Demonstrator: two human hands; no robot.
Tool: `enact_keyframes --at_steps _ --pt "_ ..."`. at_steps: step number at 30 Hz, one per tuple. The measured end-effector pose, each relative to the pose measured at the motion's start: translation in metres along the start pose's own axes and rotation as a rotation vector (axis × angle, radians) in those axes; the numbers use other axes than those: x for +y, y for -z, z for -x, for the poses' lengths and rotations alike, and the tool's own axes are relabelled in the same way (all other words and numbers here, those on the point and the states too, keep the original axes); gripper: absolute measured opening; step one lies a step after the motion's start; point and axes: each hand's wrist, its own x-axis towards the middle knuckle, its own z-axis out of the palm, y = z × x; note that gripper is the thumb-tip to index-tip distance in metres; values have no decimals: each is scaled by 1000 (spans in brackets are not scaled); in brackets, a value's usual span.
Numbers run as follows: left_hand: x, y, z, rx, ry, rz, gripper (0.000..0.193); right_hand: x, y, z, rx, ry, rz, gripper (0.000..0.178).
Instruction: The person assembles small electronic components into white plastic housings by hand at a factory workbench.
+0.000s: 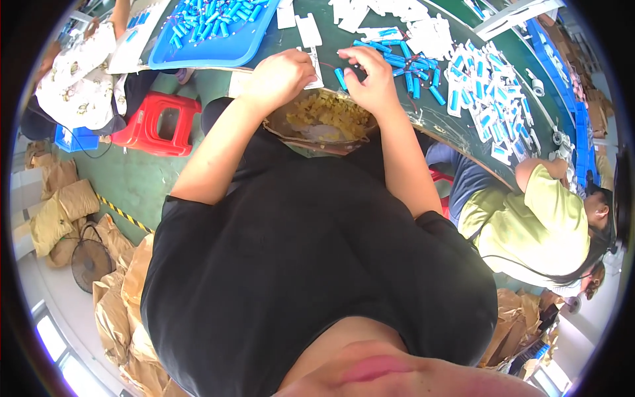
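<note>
In the head view, fingers of the left hand (283,76) were curled by a white strip (317,69), grip unclear; fingers of the right hand (372,81) were parted near a blue battery (340,79), which might be knocked off by careless movement.

On the table (430,118), tray (246,47) of cylinders (213,18) left, cylinder pile (416,65) right; basin (280,124) at the near edge.

The left hand (281,78) partly hides a white piece (317,64).
</note>
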Motion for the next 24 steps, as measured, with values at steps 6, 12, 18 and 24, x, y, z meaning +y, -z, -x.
enact_keyframes --at_steps 6,12,18,24 --pt "-13 0 -15 -95 -96 155 9 3 28 2 -317 219 111 46" --pt "-17 3 -32 -213 -94 119 8 10 34 9 -204 175 135 41" --pt "-17 5 -34 -304 -46 80 7 12 31 14 -76 179 191 42" --pt "-7 12 -44 -263 -196 -34 12 12 31 14 -144 202 283 34"
